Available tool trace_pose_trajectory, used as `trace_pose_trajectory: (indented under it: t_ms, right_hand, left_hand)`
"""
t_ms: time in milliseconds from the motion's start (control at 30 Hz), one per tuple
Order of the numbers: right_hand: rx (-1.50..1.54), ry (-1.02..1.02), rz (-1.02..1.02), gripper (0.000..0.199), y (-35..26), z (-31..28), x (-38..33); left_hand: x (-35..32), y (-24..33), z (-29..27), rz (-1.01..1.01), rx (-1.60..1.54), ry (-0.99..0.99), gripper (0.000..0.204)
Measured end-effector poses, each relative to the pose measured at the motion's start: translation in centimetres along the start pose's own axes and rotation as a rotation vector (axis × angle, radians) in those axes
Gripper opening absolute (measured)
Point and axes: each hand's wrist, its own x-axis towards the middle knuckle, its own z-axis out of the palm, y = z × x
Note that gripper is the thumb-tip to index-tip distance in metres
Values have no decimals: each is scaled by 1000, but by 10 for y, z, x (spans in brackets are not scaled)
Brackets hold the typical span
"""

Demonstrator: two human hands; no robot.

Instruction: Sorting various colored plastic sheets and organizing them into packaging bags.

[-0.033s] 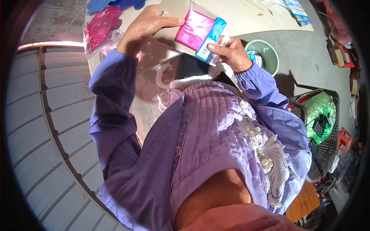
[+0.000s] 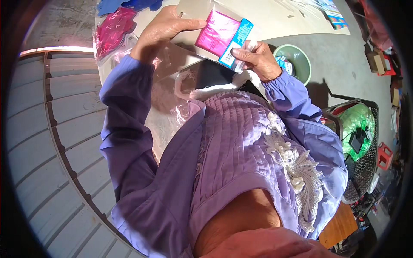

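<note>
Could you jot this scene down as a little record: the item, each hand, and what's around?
Item: pink packet with a blue-and-white end
Left hand: thumb at the pink packet's left edge
Right hand: holding the blue-and-white end
Beyond the hands: pale table
Right side: light green bucket; green bag farther right

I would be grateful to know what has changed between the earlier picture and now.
Nothing has visibly changed. The right hand still holds the pink packet at its blue side, the left hand still has its thumb at the opposite edge, and the bucket stands where it did.
</note>
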Motion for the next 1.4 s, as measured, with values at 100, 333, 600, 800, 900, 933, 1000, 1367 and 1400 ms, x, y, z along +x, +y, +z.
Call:
trace_pose_trajectory:
  t_ms: [100,333,600,800,900,933,1000,1367,1400]
  right_hand:
    - [-31,55,-19,16,-1,5,0]
    - [-65,14,-22,13,16,-12,6]
    - [91,40,22,16,9,-12,3]
    - [124,126,-78,20,19,-18,5]
    - [122,110,-98,15,20,-23,5]
    - [120,105,-95,15,19,-22,6]
    - [136,112,-108,14,16,-19,7]
    - [102,121,-96,14,11,-10,5]
    - [88,127,-84,16,9,-9,5]
  left_hand:
    - [2,1,1,14,98,16,38]
    - [3,5,6,5,82,33,38]
    - [-2,11,8,22,1,27,45]
    - [-18,18,-1,101,-181,132,34]
    - [-24,22,-13,32,134,249,28]
    - [-25,21,-12,31,132,255,28]
    - [-26,20,-10,81,164,322,26]
    - [-12,9,-3,227,124,411,26]
    - [-11,7,-4,226,121,405,26]
